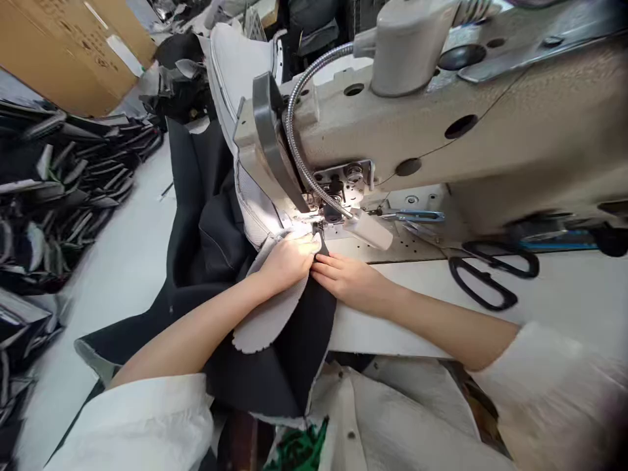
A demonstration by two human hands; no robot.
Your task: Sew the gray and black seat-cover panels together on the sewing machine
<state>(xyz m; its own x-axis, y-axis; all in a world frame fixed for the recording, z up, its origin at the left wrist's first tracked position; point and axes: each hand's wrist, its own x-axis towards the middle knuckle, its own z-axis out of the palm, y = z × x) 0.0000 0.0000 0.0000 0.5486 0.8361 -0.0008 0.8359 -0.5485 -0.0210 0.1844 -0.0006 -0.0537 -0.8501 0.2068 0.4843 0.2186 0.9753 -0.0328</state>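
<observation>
Under the needle of the sewing machine (441,131): left hand (287,261) and right hand (350,280) are pinching layered grey fabric (267,320) flat, fingertips closed; fingertips risking a needle strike, layers risking slipping.

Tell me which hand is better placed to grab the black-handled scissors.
Right hand, likely: the black-handled scissors lie on its side of the white table, while the left hand presses grey mesh fabric.

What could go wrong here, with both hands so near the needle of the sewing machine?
1. The left hand and right hand press the fabric right at the needle area; a fingertip might get caught.
2. The scissors lie near the right forearm and might get knocked.
</observation>
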